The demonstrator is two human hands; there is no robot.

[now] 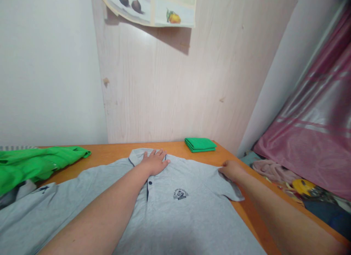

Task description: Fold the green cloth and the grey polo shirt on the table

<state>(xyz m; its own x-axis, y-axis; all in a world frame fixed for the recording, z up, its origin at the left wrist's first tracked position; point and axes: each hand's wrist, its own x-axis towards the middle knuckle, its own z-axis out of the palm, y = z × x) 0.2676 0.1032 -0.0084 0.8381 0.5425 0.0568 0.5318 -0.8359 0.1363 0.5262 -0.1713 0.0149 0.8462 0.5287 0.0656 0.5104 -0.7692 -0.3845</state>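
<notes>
A light grey polo shirt [189,218] lies spread face up over the table, with a dark printed emblem on its chest and a short button placket. My left hand [155,162] rests flat on the shirt by its collar, fingers spread. At the shirt's sleeve on the right, my right hand [232,170] pinches the upper edge of the fabric; its fingertips are partly hidden. The lower end of the shirt runs out of view at the bottom.
A folded green cloth [200,144] lies at the back of the orange-brown table [109,151]. Crumpled green fabric [46,162] is piled at the left. Beyond the table's right edge are mixed clothes [276,171] and a pink curtain [307,138]. A wall stands behind.
</notes>
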